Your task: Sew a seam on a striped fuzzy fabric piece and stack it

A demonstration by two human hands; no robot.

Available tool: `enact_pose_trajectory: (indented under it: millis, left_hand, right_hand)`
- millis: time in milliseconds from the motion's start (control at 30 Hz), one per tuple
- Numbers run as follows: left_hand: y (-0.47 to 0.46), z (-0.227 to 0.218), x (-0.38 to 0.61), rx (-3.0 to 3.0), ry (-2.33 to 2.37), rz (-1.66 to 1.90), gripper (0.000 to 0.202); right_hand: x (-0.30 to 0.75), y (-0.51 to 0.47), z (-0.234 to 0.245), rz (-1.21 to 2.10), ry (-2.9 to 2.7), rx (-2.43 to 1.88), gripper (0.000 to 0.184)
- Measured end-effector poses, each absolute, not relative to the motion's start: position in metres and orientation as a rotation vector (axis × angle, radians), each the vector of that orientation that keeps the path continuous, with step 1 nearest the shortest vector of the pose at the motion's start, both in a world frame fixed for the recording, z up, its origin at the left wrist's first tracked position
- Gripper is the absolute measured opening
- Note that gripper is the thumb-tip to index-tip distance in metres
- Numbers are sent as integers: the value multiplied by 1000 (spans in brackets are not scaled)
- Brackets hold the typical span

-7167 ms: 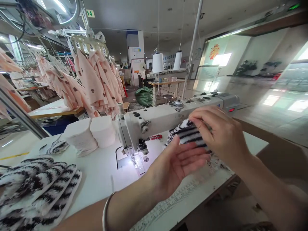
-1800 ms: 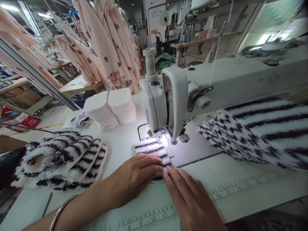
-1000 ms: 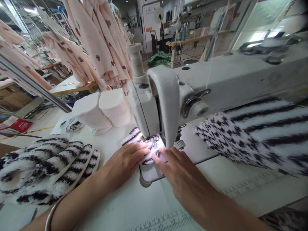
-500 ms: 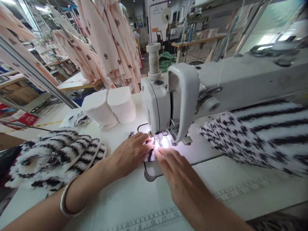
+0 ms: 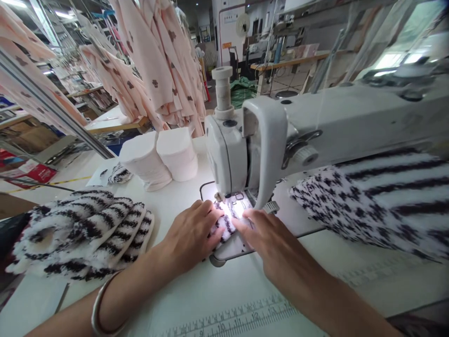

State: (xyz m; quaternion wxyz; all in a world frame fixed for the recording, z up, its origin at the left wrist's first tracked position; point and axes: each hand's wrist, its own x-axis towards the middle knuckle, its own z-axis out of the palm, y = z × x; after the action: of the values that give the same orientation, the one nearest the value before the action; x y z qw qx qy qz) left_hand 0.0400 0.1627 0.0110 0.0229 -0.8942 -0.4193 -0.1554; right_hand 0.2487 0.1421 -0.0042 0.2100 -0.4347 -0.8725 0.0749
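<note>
A small piece of fuzzy black-and-white fabric (image 5: 224, 226) lies on the metal plate under the head of the white sewing machine (image 5: 228, 159). My left hand (image 5: 194, 229), with a bangle on its wrist, has its fingers curled onto the fabric's left side. From the right, my right hand (image 5: 266, 229) grips the fabric's edge by the presser foot, its thumb and index finger close together. Bright lamp light washes out the spot around the needle, so the stitching there cannot be made out.
Striped fuzzy pieces (image 5: 101, 229) are heaped on the left of the table. Two white fabric stacks (image 5: 177, 154) stand behind. More fuzzy fabric (image 5: 379, 201) lies under the machine arm at the right. A printed ruler scale (image 5: 238, 320) runs along the front.
My right hand has shifted to the right and its fingers have drawn in. My left hand has moved slightly down, and more of the fuzzy fabric shows between the hands.
</note>
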Motion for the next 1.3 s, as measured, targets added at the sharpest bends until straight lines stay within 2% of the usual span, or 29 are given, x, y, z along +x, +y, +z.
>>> enact_pose_trajectory:
  millis: [133, 233, 400, 733, 900, 1067, 1200, 1300]
  left_hand:
    - [163, 15, 45, -2693, -1395, -449, 19]
    - [167, 27, 37, -2908, -1294, -432, 8]
    - [172, 37, 15, -3256, -1052, -383, 22]
    - [137, 3, 51, -2755, -1466, -585, 19]
    - [130, 4, 74, -2571, -1636, -474, 16]
    - [132, 19, 58, -2858, -1406, -671, 17]
    - [132, 20, 48, -2993, -1231, -685, 19]
    - [134, 17, 47, -2971, -1160, -689, 11]
  right_hand:
    - [235, 134, -6, 44, -2415, -1132, 53]
    - [221, 119, -14, -61, -2354, -1222, 57]
    - [220, 112, -18, -56, -2317, -1280, 58]
    - [259, 154, -3, 251, -2507, -1221, 56]
    - [264, 157, 4, 118, -2568, -1188, 58]
    - [263, 116, -11, -92, -2381, -1218, 71]
    - [267, 89, -25, -14, -2275, -1400, 77]
    - [270, 85, -30, 10, -2245, -1421, 74]
